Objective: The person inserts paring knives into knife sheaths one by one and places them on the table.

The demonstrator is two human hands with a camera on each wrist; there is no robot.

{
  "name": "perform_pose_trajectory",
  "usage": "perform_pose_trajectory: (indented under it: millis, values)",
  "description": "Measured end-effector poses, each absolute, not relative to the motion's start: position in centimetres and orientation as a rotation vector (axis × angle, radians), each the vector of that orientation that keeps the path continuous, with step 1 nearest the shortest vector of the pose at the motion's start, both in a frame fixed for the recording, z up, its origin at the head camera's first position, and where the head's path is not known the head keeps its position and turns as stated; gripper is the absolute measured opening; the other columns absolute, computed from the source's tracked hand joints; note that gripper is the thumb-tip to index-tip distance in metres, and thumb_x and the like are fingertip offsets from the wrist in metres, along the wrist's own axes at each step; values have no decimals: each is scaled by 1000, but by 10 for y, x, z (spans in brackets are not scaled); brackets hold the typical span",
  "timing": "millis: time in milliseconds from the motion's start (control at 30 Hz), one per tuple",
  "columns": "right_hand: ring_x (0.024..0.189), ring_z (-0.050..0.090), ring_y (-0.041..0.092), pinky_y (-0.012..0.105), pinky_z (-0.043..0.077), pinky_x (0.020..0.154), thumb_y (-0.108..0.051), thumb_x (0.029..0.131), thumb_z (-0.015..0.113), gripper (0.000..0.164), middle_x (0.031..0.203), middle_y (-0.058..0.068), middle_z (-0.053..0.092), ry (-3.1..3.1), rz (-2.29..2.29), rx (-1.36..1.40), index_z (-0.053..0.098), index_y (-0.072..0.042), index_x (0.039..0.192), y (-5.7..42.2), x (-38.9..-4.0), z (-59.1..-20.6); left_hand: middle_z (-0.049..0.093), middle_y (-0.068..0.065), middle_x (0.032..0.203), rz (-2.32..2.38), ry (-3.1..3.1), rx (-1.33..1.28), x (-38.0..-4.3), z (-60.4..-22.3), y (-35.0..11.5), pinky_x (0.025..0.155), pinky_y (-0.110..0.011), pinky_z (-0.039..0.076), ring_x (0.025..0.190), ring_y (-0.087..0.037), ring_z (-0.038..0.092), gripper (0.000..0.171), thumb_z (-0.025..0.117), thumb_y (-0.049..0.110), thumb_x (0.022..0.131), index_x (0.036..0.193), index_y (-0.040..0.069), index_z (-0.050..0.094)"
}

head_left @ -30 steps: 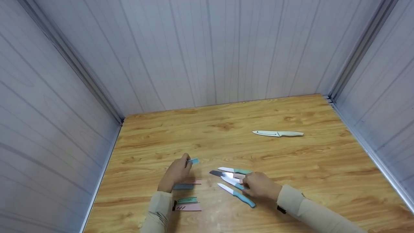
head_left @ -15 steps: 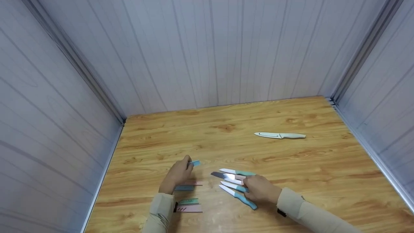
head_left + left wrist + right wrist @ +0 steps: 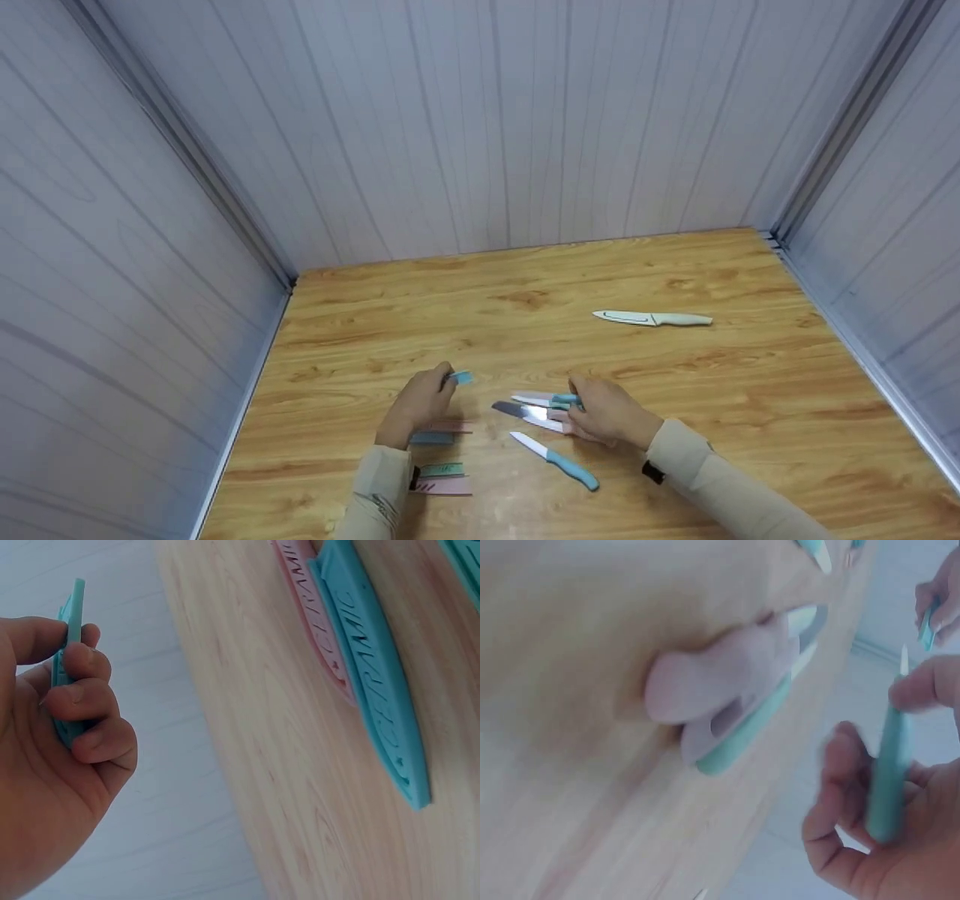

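Note:
My left hand (image 3: 420, 401) pinches a teal-blue knife sheath (image 3: 73, 615) between thumb and curled fingers, raised off the table. In my right hand (image 3: 611, 412) is a paring knife (image 3: 889, 765) with a blue handle and white blade; its tip points toward the left hand. Below that knife lie two pink-handled knives (image 3: 727, 675), one with a dark blade (image 3: 510, 409), and a green-handled knife (image 3: 742, 735). Nearer the front rests another blue-handled knife (image 3: 574, 470). Beside the left forearm are a pink sheath (image 3: 322, 622) and a blue sheath (image 3: 375, 675).
A green sheath (image 3: 442, 469) and a wider pink sheath (image 3: 446, 487) lie closer to the front. At the back right is a white knife (image 3: 651, 319) on the wooden table (image 3: 420, 315). Pale panelled walls (image 3: 465, 135) enclose the table's back and sides.
My right hand has lifted one blue-handled knife from the group and carried it away from me, over the other knives. The left hand keeps its hold on the sheath, nearly still.

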State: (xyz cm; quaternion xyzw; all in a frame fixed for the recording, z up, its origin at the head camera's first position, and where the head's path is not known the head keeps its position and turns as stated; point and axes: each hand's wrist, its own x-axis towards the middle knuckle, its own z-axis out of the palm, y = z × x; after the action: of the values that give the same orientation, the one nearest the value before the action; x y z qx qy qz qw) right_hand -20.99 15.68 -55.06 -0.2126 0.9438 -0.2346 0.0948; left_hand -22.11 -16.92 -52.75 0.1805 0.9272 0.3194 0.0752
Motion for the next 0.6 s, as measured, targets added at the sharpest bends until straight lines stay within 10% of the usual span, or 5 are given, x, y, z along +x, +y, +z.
perform_pose_trajectory:
  millis: [600]
  values:
    - [50, 38, 8, 26, 34, 49, -16, 96, 48, 15, 59, -7, 42, 2820, -851, -767, 58, -14, 85, 155, -238, -526, 43, 2, 67, 1062, 2777, 540, -226, -512, -152, 52, -27, 33, 53, -11, 35, 24, 37, 27, 104, 90, 13, 51]
